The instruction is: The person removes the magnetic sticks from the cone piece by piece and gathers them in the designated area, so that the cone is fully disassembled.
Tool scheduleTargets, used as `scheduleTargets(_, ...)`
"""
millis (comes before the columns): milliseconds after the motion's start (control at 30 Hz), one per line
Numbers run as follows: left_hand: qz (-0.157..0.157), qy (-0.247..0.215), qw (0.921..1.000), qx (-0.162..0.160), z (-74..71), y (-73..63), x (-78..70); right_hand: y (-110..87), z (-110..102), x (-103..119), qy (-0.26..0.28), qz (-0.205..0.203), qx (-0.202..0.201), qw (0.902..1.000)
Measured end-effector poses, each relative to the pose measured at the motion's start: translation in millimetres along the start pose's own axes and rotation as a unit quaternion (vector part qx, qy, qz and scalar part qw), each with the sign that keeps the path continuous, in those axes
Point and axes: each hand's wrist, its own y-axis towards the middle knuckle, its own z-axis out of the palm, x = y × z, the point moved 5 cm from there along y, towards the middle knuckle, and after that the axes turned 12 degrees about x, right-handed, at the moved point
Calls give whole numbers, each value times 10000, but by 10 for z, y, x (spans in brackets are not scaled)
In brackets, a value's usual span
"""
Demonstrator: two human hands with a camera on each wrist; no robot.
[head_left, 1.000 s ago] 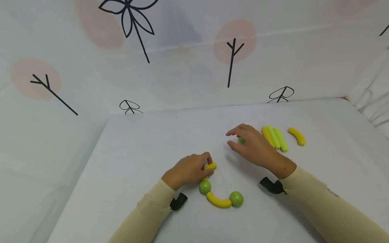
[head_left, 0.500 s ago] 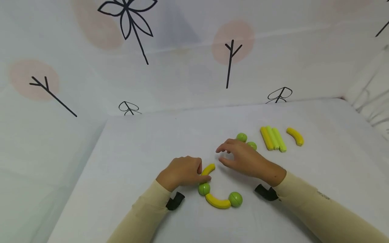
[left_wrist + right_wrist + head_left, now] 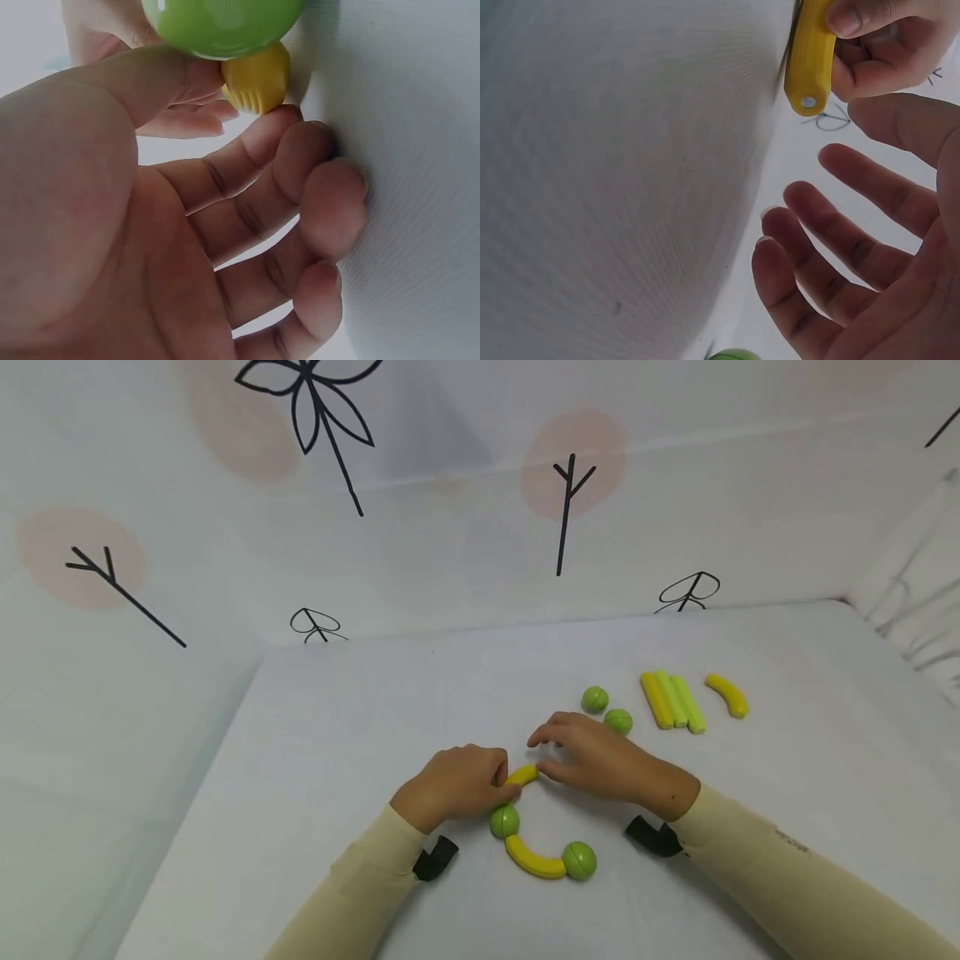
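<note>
Right hand [image 3: 592, 760] moved nearer yellow piece [image 3: 810, 64] — half-spread, empty; left hand [image 3: 456, 782] pinches it.

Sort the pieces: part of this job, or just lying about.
In the job:
Curved yellow piece the left hand pinches
Nearer curved yellow piece
Green balls at its ends

Lying about, perhaps spares:
Two far green balls
Yellow stick
Two lime sticks
Far yellow curve
</note>
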Motion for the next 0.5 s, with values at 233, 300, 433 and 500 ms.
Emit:
scheduleTargets(233,95,12,9999,-68,-10,4,-24,5,28,21,-29,-39,146,9999)
scheduleTargets(300,97,3,9999,-55,-3,9,-21,5,41,25,-48,-29,205,9998)
scheduleTargets(433,124,12,9999,-92,0,12,-19,15,50,26,-112,-35,226,9997)
scheduleTargets(500,145,-5,9998,-103,1,11,-20,20,55,26,-109,-30,259,9996)
